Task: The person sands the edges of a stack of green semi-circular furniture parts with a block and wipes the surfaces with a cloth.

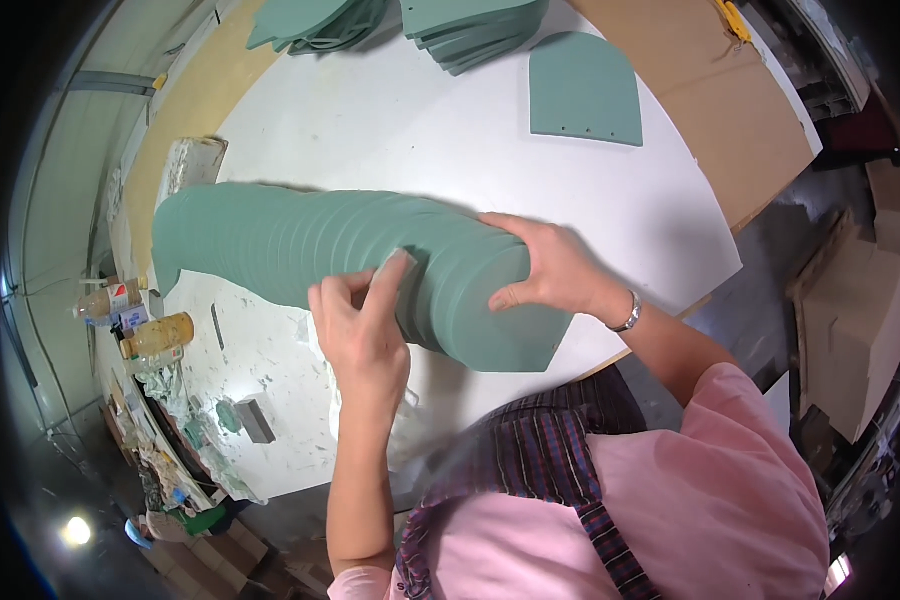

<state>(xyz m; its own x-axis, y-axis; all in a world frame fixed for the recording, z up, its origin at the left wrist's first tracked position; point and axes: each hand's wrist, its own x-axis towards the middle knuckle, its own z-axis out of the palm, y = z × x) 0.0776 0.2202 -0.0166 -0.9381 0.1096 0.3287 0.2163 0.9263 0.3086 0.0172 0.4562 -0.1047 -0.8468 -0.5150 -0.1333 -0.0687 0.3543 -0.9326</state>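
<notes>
A long row of green, round-topped flat panels [300, 235] stands on edge, packed face to face across the white tabletop [370, 125]. My right hand [560, 265] grips its right end, the thumb flat on the end panel's face and the fingers over the upper edge. In front of the row, my left hand [363, 335] is closed with its fingertips against the panels' near edges. Something pale shows at those fingertips, too small to name. One matching panel [585, 90] with small holes along its straight edge lies flat at the far right.
Two fanned stacks of green pieces, a left stack [320, 22] and a right stack [475, 28], lie at the far edge. A worn whitish block [192, 165] sits behind the row's left end. Bottles [160, 335] and a grey block [257, 422] are at left. A cardboard box [855, 320] stands beyond the right edge.
</notes>
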